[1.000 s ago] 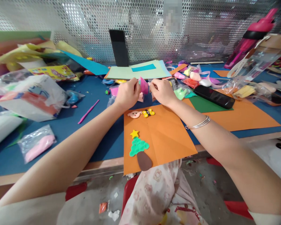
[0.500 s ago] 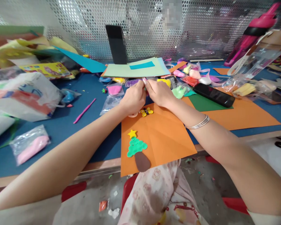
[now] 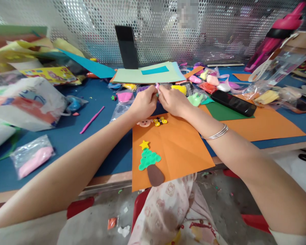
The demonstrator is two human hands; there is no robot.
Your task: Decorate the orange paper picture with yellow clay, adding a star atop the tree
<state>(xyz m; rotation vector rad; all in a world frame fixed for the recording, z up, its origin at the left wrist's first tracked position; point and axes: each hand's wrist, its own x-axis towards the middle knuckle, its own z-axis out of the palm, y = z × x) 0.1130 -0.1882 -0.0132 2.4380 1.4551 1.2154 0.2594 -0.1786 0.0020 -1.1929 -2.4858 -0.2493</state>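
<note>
My left hand [image 3: 146, 103] and my right hand [image 3: 173, 100] meet above the far edge of an orange sheet [image 3: 178, 146]. Their closed fingertips pinch something small and pinkish-purple [image 3: 157, 86], mostly hidden by the fingers. On the sheet lie a yellow star [image 3: 144, 145], a green clay tree [image 3: 149, 159] with a brown trunk [image 3: 156, 175], a yellow and black bee-like figure [image 3: 160, 121] and a pale pink clay face [image 3: 145, 123], partly beside my left wrist.
Pale green paper [image 3: 132, 76] and an upright phone [image 3: 126, 47] stand behind my hands. Another phone [image 3: 233, 103] lies right, near bagged clay [image 3: 212, 80]. A pink tool [image 3: 92, 119] and white bag [image 3: 30, 103] are left; a pink bottle [image 3: 275, 37] stands far right.
My left hand has shifted and turned slightly, and more of the pink face on the sheet shows. My right hand has barely moved.
</note>
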